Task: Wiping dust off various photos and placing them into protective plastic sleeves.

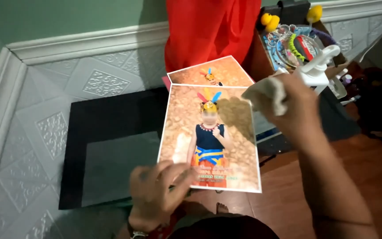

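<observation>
Glossy photo print [213, 141]: L hand [158, 194] fingers pinch bottom edge; R hand [288, 110] grips cloth [268, 93].

One head-worn view looks steeply down from close above the hands, facing the embossed wall [45, 102] and wooden floor [284, 199] ahead

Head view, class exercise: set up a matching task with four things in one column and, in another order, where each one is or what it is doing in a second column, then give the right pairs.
Things:
1. Left hand
2. Right hand
3. Red cloth
4. Second photo

Places or states:
A. hangs against the wall
B. holds a pale rag
C. grips the bottom edge of the front photo
D. lies partly hidden behind the front photo

Pairs: 1-C, 2-B, 3-A, 4-D
</observation>
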